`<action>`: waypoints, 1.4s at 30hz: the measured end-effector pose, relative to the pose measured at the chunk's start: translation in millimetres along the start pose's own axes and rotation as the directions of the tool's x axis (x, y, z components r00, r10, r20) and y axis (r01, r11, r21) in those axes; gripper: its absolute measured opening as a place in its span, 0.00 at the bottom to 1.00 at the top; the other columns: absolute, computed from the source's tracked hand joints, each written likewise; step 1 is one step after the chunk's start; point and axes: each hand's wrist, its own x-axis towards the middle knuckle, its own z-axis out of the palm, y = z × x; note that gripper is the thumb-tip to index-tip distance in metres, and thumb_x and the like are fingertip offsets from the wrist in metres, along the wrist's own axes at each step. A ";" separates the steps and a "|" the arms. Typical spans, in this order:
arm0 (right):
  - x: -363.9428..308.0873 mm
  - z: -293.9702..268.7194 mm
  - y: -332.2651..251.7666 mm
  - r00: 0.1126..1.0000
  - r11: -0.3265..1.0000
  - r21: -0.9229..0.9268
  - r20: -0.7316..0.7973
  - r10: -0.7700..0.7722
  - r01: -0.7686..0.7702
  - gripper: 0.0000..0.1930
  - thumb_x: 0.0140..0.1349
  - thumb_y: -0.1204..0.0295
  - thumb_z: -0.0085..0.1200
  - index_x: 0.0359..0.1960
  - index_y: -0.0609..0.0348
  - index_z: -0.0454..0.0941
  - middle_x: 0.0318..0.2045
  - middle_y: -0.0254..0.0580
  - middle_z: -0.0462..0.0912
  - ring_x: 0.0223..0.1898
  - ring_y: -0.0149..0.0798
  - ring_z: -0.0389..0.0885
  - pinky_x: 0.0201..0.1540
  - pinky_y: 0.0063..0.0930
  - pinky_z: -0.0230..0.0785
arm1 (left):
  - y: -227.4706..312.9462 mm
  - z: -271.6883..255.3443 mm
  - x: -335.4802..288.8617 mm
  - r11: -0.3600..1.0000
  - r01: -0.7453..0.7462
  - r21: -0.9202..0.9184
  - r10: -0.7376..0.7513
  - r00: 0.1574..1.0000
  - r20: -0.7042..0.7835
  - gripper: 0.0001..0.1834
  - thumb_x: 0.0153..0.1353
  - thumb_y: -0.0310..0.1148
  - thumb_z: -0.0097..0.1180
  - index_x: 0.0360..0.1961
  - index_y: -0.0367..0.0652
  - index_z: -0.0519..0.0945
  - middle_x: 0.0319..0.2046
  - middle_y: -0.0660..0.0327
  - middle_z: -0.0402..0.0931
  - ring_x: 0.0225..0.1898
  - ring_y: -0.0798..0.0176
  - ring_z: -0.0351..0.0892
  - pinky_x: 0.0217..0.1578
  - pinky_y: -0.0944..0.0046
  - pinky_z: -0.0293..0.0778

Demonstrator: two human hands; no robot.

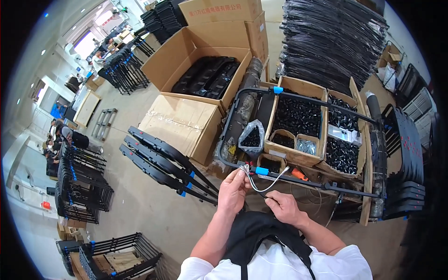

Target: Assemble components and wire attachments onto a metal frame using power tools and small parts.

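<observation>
My left hand pinches the silvery metal end of a thin pale cable at the near left corner of a black tubular frame. From there the cable bends down and curves up to the right, its free end near the frame's near bar. My right hand is closed on a thin black piece just below the cable's loop; its kind is not clear. Blue clips sit on the frame, which lies across the workbench.
Wooden boxes of small black parts stand inside the frame, beside a bag of black pieces. An orange-handled tool lies near the front bar. Folded black frames lean at left by cartons; more black frames stand at right.
</observation>
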 end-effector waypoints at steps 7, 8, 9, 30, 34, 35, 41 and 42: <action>19.3 28.2 -9.0 0.999 0.969 -0.244 -0.006 -0.041 0.038 0.08 0.70 0.68 0.60 0.43 0.59 0.82 0.32 0.52 0.85 0.36 0.56 0.86 0.37 0.47 0.77 | 16.1 -12.4 5.0 0.458 -0.296 0.838 0.435 0.897 0.080 0.15 0.67 0.29 0.69 0.52 0.33 0.85 0.39 0.58 0.89 0.37 0.69 0.86 0.41 0.66 0.81; 22.4 34.9 -9.0 0.998 0.962 -0.266 -0.001 -0.059 0.057 0.08 0.70 0.68 0.60 0.42 0.58 0.83 0.32 0.52 0.86 0.36 0.56 0.87 0.38 0.47 0.78 | 20.7 -13.6 6.7 0.369 -0.308 0.877 0.466 0.878 0.112 0.14 0.67 0.30 0.69 0.50 0.34 0.86 0.38 0.57 0.89 0.36 0.68 0.87 0.40 0.65 0.82; 25.6 40.6 -9.0 0.998 0.956 -0.288 -0.008 -0.059 0.055 0.07 0.71 0.67 0.59 0.42 0.58 0.82 0.33 0.51 0.86 0.36 0.56 0.87 0.38 0.47 0.78 | 22.2 -18.2 11.8 0.374 -0.326 0.868 0.469 0.874 0.126 0.14 0.67 0.30 0.69 0.50 0.34 0.86 0.38 0.57 0.89 0.36 0.68 0.87 0.40 0.65 0.82; 85.5 90.8 -3.6 0.886 0.886 0.031 0.047 0.461 -0.463 0.14 0.76 0.62 0.54 0.43 0.63 0.82 0.28 0.35 0.81 0.32 0.28 0.76 0.37 0.31 0.72 | 35.6 -96.3 82.0 0.350 -0.503 0.790 0.625 0.754 0.203 0.12 0.61 0.24 0.70 0.47 0.38 0.87 0.48 0.53 0.84 0.51 0.51 0.83 0.55 0.54 0.79; 83.8 95.2 3.4 0.854 0.844 0.129 0.080 0.515 -0.521 0.15 0.77 0.61 0.53 0.43 0.61 0.82 0.29 0.31 0.81 0.32 0.26 0.76 0.37 0.27 0.71 | 43.5 -95.7 86.1 0.104 -0.610 0.786 0.679 0.621 0.392 0.14 0.60 0.22 0.71 0.47 0.39 0.87 0.52 0.53 0.83 0.59 0.49 0.80 0.60 0.53 0.77; 83.4 95.8 4.9 0.853 0.843 0.131 0.079 0.516 -0.522 0.15 0.77 0.61 0.53 0.43 0.61 0.82 0.29 0.31 0.81 0.32 0.26 0.76 0.37 0.27 0.71 | 46.5 -95.6 86.6 0.104 -0.610 0.786 0.677 0.622 0.393 0.14 0.60 0.22 0.71 0.47 0.39 0.87 0.52 0.53 0.83 0.59 0.49 0.80 0.60 0.53 0.77; 86.4 93.1 -4.1 0.811 0.798 0.150 0.166 0.561 -0.583 0.15 0.77 0.60 0.53 0.43 0.60 0.83 0.29 0.30 0.81 0.32 0.25 0.75 0.37 0.25 0.70 | 60.1 -101.1 89.3 -0.170 -0.732 0.660 0.562 0.478 0.675 0.11 0.62 0.21 0.67 0.47 0.38 0.85 0.56 0.52 0.84 0.65 0.44 0.78 0.65 0.49 0.73; 86.3 93.4 -5.3 0.814 0.797 0.170 0.169 0.556 -0.580 0.16 0.77 0.59 0.53 0.43 0.60 0.83 0.29 0.30 0.80 0.32 0.25 0.75 0.37 0.26 0.70 | 58.5 -103.1 91.4 -0.039 -0.747 0.664 0.528 0.549 0.648 0.12 0.64 0.21 0.66 0.48 0.38 0.84 0.57 0.51 0.85 0.66 0.44 0.77 0.66 0.49 0.72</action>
